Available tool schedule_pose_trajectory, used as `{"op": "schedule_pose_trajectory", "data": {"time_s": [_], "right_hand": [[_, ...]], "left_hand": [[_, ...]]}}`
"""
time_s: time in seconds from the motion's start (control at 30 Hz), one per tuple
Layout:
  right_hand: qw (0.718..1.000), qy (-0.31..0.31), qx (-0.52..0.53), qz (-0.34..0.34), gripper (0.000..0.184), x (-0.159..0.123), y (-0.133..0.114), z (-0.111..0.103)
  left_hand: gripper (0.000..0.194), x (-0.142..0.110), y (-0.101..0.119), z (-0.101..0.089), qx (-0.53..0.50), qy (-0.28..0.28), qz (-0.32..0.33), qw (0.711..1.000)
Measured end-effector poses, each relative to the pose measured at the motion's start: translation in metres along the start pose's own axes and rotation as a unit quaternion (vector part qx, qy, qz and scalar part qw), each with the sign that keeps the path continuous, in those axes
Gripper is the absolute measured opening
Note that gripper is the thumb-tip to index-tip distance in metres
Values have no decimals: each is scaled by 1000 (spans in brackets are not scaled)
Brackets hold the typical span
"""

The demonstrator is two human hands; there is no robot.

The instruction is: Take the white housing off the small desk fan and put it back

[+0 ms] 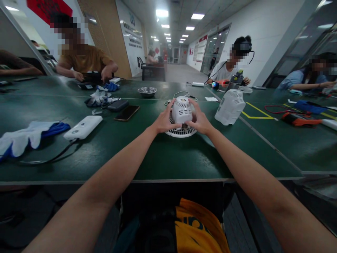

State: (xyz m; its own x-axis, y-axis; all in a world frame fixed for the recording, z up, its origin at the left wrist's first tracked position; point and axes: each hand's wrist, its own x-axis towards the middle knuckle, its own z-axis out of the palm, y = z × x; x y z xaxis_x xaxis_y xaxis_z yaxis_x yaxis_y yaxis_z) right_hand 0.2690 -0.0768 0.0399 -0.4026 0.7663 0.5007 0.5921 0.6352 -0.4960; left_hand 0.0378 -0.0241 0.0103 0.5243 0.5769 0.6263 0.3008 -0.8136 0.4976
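Green tabletop (168,158) is seen nearest, and on it a round white grille (181,133) is rested, its rim cut by narrow slots. Over its middle a white housing (182,111) is held between the left hand (165,121) and the right hand (201,122), both partly open and cupped around its sides; whether grille and housing are joined cannot be told. Its rounded, plastic-looking shell is pierced by dark slots. Beyond, at right, a boxy white casing (229,108) is stood; farther off, a metal bowl (147,93) is placed.
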Motion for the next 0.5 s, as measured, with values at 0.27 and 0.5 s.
{"op": "schedule_pose_trajectory", "data": {"time_s": [0.27, 0.5], "right_hand": [[998, 46, -36, 9, 94, 3, -2, 5], [997, 57, -42, 5, 90, 2, -1, 5]], "left_hand": [[122, -4, 0, 5, -1, 23, -63, 998], [116, -6, -4, 9, 13, 41, -74, 996]]}}
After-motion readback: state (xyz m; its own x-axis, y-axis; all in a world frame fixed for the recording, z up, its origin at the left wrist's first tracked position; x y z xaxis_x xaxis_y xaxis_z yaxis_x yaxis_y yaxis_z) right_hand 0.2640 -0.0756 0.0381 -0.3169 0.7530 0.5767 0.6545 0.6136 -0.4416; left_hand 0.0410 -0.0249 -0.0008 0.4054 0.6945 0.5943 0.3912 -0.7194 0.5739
